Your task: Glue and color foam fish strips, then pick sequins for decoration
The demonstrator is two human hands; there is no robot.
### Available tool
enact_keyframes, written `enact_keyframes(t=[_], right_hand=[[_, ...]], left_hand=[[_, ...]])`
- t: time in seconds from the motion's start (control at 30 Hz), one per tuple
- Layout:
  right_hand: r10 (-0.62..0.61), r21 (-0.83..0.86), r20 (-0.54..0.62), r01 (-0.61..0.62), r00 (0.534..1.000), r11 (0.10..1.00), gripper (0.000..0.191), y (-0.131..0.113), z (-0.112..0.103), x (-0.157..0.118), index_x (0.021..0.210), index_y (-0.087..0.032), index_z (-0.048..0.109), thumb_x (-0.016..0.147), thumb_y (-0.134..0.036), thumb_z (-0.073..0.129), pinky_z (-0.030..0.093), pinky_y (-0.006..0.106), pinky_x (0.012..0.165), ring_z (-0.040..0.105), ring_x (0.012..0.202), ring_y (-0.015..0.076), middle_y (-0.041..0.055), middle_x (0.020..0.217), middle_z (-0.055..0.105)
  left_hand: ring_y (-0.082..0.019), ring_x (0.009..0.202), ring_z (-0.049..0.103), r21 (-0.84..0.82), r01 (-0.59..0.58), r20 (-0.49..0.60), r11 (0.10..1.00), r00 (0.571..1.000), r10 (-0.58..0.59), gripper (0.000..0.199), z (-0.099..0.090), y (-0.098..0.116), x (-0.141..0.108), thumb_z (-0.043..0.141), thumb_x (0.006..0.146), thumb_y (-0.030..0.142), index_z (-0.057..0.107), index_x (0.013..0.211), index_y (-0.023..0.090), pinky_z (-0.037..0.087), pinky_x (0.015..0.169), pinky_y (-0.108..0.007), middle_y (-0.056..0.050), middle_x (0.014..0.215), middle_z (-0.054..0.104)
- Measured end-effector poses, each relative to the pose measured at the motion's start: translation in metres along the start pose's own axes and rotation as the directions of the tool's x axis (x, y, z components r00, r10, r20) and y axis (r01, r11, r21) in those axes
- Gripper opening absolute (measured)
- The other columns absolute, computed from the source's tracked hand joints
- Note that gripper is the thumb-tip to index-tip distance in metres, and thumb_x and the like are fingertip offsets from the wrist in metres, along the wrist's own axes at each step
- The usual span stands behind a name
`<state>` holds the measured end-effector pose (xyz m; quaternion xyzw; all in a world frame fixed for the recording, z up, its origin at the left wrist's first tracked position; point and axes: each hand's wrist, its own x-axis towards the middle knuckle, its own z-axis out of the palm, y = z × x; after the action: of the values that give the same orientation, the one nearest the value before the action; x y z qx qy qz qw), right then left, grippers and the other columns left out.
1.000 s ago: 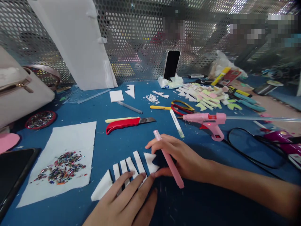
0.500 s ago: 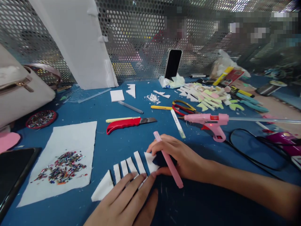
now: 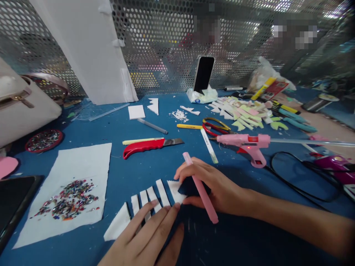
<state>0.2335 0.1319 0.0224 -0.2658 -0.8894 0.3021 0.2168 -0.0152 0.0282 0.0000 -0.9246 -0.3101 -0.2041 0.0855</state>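
Observation:
Several white strips (image 3: pixel 163 193) lie fanned side by side on the blue table, with a wider white piece (image 3: pixel 118 223) at their left end. My left hand (image 3: pixel 149 232) lies over their lower ends with its fingers spread. My right hand (image 3: pixel 205 181) holds a pink marker (image 3: pixel 203 195) slanting between its fingers. The thumb and fingertips of that hand also touch the rightmost white piece (image 3: pixel 174 190). Beyond the hands lie a red-handled knife (image 3: pixel 145 147) and a white marker (image 3: pixel 209 145).
A pink glue gun (image 3: pixel 249 142) with a black cable stands at the right, near red and yellow scissors (image 3: pixel 215 127). Foam scraps (image 3: pixel 244 112) are piled behind. Left are a paper with beads (image 3: pixel 83 162), a bead dish (image 3: pixel 44 140) and a bag (image 3: pixel 24 107). A phone (image 3: pixel 204 74) stands at the back.
The view has shifted slightly, so things on the left appear farther left. Both hands keep nearly the same pose, and the pink marker stays in my right hand.

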Motion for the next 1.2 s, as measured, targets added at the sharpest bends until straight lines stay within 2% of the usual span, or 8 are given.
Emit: enact_keyframes(t=[0.1,0.3,0.6,0.87,1.2], right_hand=[[0.009,0.002,-0.011,-0.009,1.0,1.0,0.025,0.0005,-0.0002,0.0001,0.108,-0.021,0.053,0.091,-0.025,0.07,0.047,0.03,0.084,0.056,0.092,0.0171,0.0039,0.102,0.063],[-0.058,-0.007,-0.025,0.058,0.998,0.998,0.013,0.0012,0.0016,0.0043,0.099,-0.02,0.055,0.093,-0.02,0.066,0.044,0.026,0.076,0.05,0.081,0.0139,0.0003,0.087,0.063],[-0.035,0.008,-0.031,0.035,0.999,0.999,0.009,0.0014,0.003,0.0053,0.098,-0.02,0.056,0.094,-0.017,0.064,0.044,0.025,0.075,0.053,0.08,0.0135,0.0006,0.088,0.066],[-0.047,0.018,-0.02,0.047,0.999,0.999,0.017,0.0017,0.002,0.0038,0.099,-0.02,0.057,0.088,-0.018,0.07,0.044,0.026,0.077,0.054,0.081,0.0131,-0.0002,0.088,0.066],[-0.023,0.034,-0.01,0.023,1.0,0.999,0.006,0.0018,0.0032,0.004,0.098,-0.02,0.058,0.095,-0.018,0.062,0.045,0.027,0.075,0.054,0.082,0.0143,0.001,0.087,0.067]], left_hand=[[-0.019,0.129,0.048,-0.008,0.015,0.016,1.0,1.0,-0.015,0.03,0.0013,0.0,-0.0004,0.051,0.099,0.018,0.067,0.123,0.023,0.006,0.126,-0.04,-0.001,0.133,0.065],[-0.019,0.131,0.047,-0.04,0.015,-0.008,0.999,1.0,-0.015,0.026,0.0,-0.0002,0.001,0.051,0.101,0.021,0.068,0.121,0.021,0.008,0.126,-0.04,-0.003,0.133,0.065],[-0.019,0.133,0.047,-0.053,0.039,-0.018,0.998,0.999,-0.04,0.025,0.0024,0.0024,-0.0012,0.052,0.101,0.021,0.069,0.12,0.022,0.01,0.126,-0.04,-0.004,0.135,0.064],[-0.018,0.13,0.049,-0.055,0.041,0.016,0.998,0.999,-0.04,0.024,-0.0006,0.0019,0.0008,0.053,0.101,0.025,0.069,0.118,0.023,0.009,0.126,-0.04,-0.003,0.133,0.066],[-0.019,0.132,0.048,-0.036,0.028,0.029,0.999,0.999,-0.027,0.028,0.0011,0.0028,-0.0008,0.054,0.099,0.022,0.067,0.124,0.023,0.009,0.126,-0.041,-0.004,0.137,0.063]])
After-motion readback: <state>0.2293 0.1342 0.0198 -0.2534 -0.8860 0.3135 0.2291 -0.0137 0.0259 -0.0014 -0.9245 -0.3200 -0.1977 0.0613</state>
